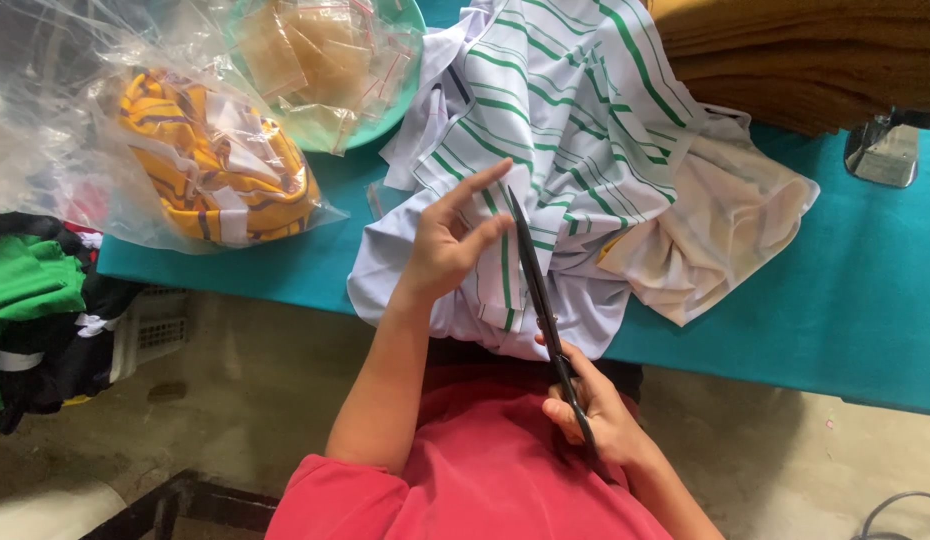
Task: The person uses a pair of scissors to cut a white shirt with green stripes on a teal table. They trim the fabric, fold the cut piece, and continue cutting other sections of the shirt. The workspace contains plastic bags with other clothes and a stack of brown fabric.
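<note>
A white cloth with green stripes (pixel 565 110) lies bunched on the teal table (pixel 845 290) and hangs over its near edge. My left hand (pixel 450 245) pinches a fold of this cloth near the edge, fingers stretched out. My right hand (pixel 595 410) is closed around the handles of long black scissors (pixel 540 290). The blades point up and away, lying against the cloth just right of my left fingers. A plain cream cloth (pixel 715 225) lies beside the striped one on the right.
A clear plastic bag with yellow striped fabric (pixel 215 160) sits at the left. A green bowl with small plastic bags (pixel 330 60) stands behind it. Folded brown fabric (pixel 815 50) is stacked at the back right. Green and black clothes (pixel 35 300) hang at the far left.
</note>
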